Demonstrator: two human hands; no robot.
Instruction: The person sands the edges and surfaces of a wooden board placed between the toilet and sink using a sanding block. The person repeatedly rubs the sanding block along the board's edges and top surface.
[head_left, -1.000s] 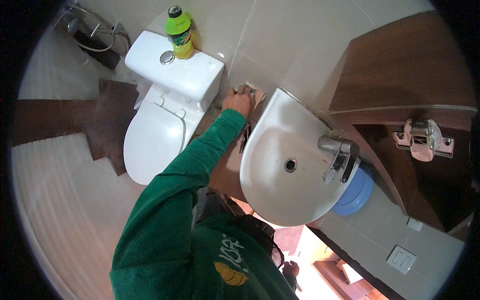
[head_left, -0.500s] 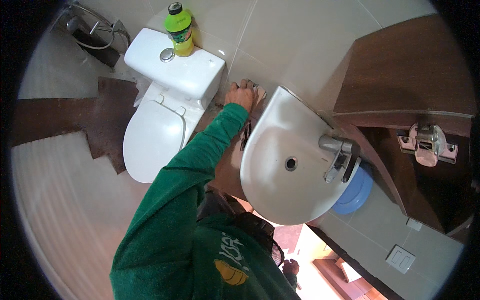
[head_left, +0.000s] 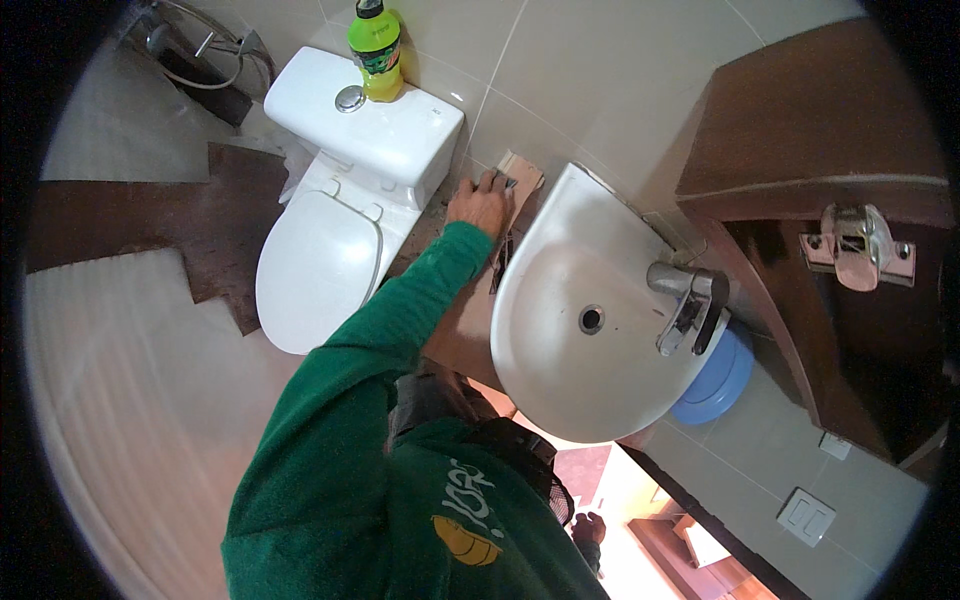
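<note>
At the tan board (head_left: 524,182) — left hand (head_left: 478,207); white-lettered shirt (head_left: 405,510).

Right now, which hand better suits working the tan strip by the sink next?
Left, I'd judge: the left hand is at the tan strip, while the right hand hangs far from it.

The green shirt (head_left: 310,470) bears pale lettering (head_left: 466,490), the bottle (head_left: 374,36) a printed label (head_left: 380,60)
</note>
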